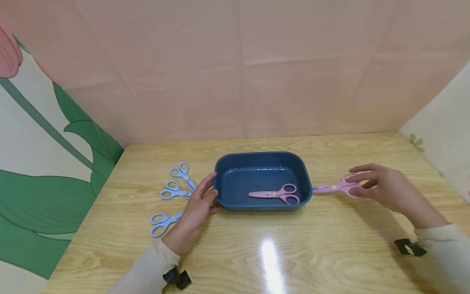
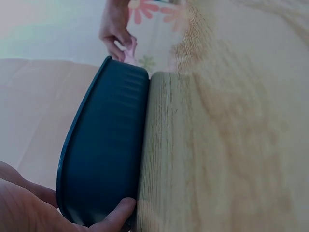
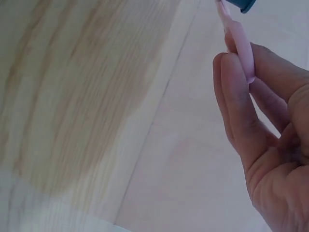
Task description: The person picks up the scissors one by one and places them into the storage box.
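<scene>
A dark blue rectangular basin (image 1: 262,207) stands on the wooden table with pink scissors (image 1: 275,194) lying inside it, handles to the right. My left hand (image 1: 196,206) touches the basin's left end, its fingertips spread along the rim and the wall; in the left wrist view one fingertip presses low on the side wall, near the table. To the right, my right hand (image 1: 382,190) pinches a second pair of pink scissors (image 1: 332,187) by the handle loops. Their closed blades point left, the tip right at the basin's rim. In the right wrist view, thumb and fingers squeeze the pink handle (image 3: 242,50).
Several light blue scissors lie left of the basin: one at the back (image 1: 182,173), one in the middle (image 1: 171,192), and one nearer (image 1: 161,222), partly hidden by my left hand. A pink wall covering (image 1: 238,102) rises behind the table (image 1: 235,253).
</scene>
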Demonstrator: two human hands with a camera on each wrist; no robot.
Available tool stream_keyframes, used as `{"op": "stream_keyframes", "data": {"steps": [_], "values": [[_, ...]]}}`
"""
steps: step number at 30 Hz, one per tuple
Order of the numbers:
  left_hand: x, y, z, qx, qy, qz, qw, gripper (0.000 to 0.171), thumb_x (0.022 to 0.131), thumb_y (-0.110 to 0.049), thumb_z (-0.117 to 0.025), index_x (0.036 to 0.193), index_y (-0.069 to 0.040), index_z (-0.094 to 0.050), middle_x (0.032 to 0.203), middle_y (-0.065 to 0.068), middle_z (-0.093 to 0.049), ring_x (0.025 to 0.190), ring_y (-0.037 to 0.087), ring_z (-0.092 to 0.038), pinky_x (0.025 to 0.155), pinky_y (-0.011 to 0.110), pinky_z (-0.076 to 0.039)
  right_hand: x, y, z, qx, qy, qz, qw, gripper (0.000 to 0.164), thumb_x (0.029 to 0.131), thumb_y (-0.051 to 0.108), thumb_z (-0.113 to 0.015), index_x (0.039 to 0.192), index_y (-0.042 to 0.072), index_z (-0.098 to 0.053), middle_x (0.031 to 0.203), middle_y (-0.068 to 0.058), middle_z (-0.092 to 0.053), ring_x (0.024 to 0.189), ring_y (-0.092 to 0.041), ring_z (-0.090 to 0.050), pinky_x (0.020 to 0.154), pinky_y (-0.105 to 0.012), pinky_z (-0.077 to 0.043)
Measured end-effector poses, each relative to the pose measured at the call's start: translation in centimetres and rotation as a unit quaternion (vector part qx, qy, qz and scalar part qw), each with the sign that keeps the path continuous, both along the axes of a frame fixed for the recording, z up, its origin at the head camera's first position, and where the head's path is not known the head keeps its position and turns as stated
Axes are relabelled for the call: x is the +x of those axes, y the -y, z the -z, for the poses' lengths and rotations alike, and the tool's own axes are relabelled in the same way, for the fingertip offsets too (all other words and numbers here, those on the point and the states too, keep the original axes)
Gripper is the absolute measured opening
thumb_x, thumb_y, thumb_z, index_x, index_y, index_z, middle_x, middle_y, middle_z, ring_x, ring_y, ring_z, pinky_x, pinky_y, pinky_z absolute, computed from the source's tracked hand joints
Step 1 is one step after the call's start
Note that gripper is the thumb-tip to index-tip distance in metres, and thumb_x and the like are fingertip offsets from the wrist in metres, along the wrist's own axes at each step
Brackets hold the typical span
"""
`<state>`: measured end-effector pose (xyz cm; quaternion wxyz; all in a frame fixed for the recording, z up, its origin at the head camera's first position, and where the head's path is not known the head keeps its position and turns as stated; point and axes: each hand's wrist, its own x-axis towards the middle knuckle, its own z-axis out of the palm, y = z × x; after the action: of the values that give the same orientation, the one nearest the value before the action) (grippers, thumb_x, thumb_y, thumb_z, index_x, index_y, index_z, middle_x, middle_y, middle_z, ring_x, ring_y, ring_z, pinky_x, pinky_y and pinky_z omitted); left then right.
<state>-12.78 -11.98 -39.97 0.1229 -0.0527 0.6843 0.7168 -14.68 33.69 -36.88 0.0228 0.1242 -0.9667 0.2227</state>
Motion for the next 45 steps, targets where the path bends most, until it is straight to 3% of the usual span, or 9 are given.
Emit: {"op": "stream_keyframes", "data": {"steps": [7, 23, 30, 33, 41, 45], "values": [[0.0, 0.0, -0.2, 0.000, 0.001, -0.002, 1.0000, 0.049, 0.101, -0.009, -0.042, 0.146, -0.026, -0.037, 0.155, 0.004, -0.031, 0.124, 0.034, -0.049, 0.084, 0.042, -0.055, 0.1, 0.7, 0.3, -0.024, -0.002, -0.027, 0.999, 0.060, 0.073, 0.034, -0.082, 0.125, 0.017, -0.059, 0.100, 0.000, -0.075, 0.073, 0.012, -0.062, 0.059, -0.017, -0.047], [0.1, -0.1, -0.4, -0.006, 0.003, -0.003, 1.0000, 0.049, 0.101, -0.009, -0.041, 0.146, -0.027, -0.037, 0.156, 0.004, -0.030, 0.126, 0.035, -0.048, 0.085, 0.043, -0.055, 0.0, 0.8, 0.7, 0.007, -0.018, -0.036, 0.999, 0.053, 0.071, 0.033, -0.083, 0.118, 0.017, -0.065, 0.095, 0.000, -0.076, 0.069, 0.013, -0.059, 0.056, -0.019, -0.046], [0.1, -0.1, -0.4, -0.005, 0.001, -0.002, 1.0000, 0.049, 0.101, -0.009, -0.041, 0.146, -0.026, -0.036, 0.156, 0.004, -0.030, 0.126, 0.035, -0.049, 0.085, 0.043, -0.055, 0.2, 1.2, 0.8, 0.028, -0.069, -0.051, 0.996, 0.030, 0.068, 0.028, -0.085, 0.096, 0.023, -0.075, 0.111, -0.002, -0.071, 0.070, 0.015, -0.058, 0.057, -0.013, -0.045], [0.1, -0.1, -0.4, -0.007, 0.002, -0.002, 1.0000, 0.049, 0.101, -0.009, -0.042, 0.146, -0.026, -0.036, 0.156, 0.004, -0.030, 0.125, 0.035, -0.049, 0.085, 0.043, -0.055, 0.2, 1.2, 0.9, 0.035, -0.082, -0.054, 0.995, 0.029, 0.068, 0.027, -0.085, 0.095, 0.023, -0.076, 0.111, -0.001, -0.071, 0.070, 0.015, -0.058, 0.056, -0.011, -0.044], [0.1, -0.1, -0.4, -0.003, 0.003, -0.002, 1.0000, 0.049, 0.101, -0.009, -0.042, 0.146, -0.026, -0.036, 0.155, 0.004, -0.030, 0.126, 0.035, -0.049, 0.085, 0.044, -0.055, 0.1, 1.0, 0.7, 0.085, -0.099, -0.067, 0.989, 0.028, 0.067, 0.034, -0.084, 0.093, 0.025, -0.077, 0.108, 0.001, -0.072, 0.065, 0.012, -0.055, 0.056, -0.019, -0.044], [0.1, -0.1, -0.4, -0.003, 0.003, -0.004, 1.0000, 0.049, 0.100, -0.008, -0.041, 0.146, -0.026, -0.037, 0.155, 0.004, -0.031, 0.126, 0.035, -0.049, 0.084, 0.043, -0.055, 0.3, 1.0, 0.6, 0.109, -0.113, -0.074, 0.985, 0.028, 0.067, 0.040, -0.083, 0.092, 0.029, -0.077, 0.109, 0.004, -0.072, 0.065, 0.003, -0.061, 0.059, -0.023, -0.047]]}}
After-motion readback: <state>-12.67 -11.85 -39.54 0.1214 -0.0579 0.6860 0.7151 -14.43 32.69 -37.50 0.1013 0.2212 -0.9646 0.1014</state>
